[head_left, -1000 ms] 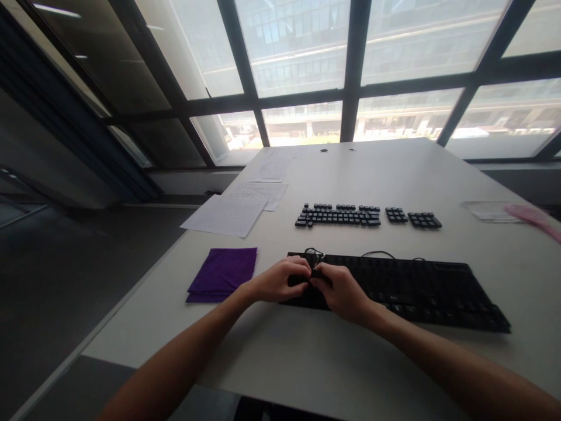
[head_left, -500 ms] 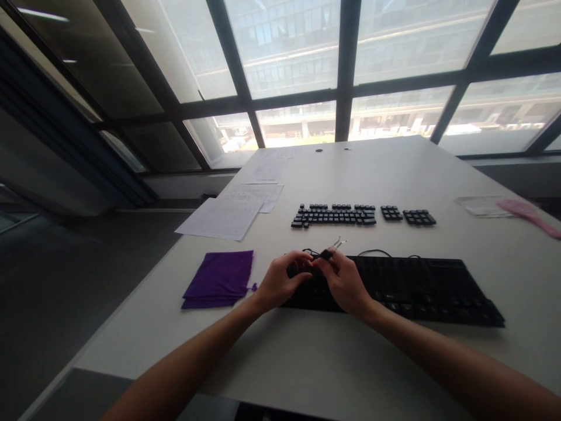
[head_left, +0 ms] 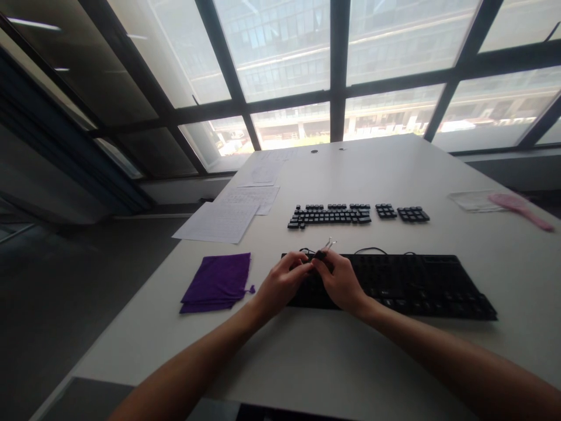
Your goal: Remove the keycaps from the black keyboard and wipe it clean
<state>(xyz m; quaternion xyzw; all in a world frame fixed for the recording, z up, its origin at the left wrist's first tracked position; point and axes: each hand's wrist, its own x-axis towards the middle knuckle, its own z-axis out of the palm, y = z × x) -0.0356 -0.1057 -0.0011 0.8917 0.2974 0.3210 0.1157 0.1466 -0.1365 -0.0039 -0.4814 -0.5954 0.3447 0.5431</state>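
Observation:
Above the left part of a black keyboard [head_left: 416, 280], my two hands meet with fingertips close together. My right hand [head_left: 344, 283] is closed on a keycap puller [head_left: 321, 255], its dark handle between the fingers and its thin wire prongs pointing up and away. My left hand [head_left: 283, 282] is pinched closed at the near-left end of the puller. Whatever lies between its fingertips is hidden or too small to name. Many of the keyboard's keys are hard to make out in the dark, and my hands cover part of its left side.
Behind the keyboard, loose black keycaps [head_left: 331, 215] lie in rows with smaller groups at right. A folded purple cloth pouch [head_left: 217, 282] lies left of my hands. Paper sheets [head_left: 214, 222] are farther left. A pink brush-like object [head_left: 519, 207] rests at right on the white table [head_left: 333, 362].
My left hand's fingers have closed from a loose curl to a pinch against the puller's end. My right hand still holds the puller. The whole view has shifted slightly.

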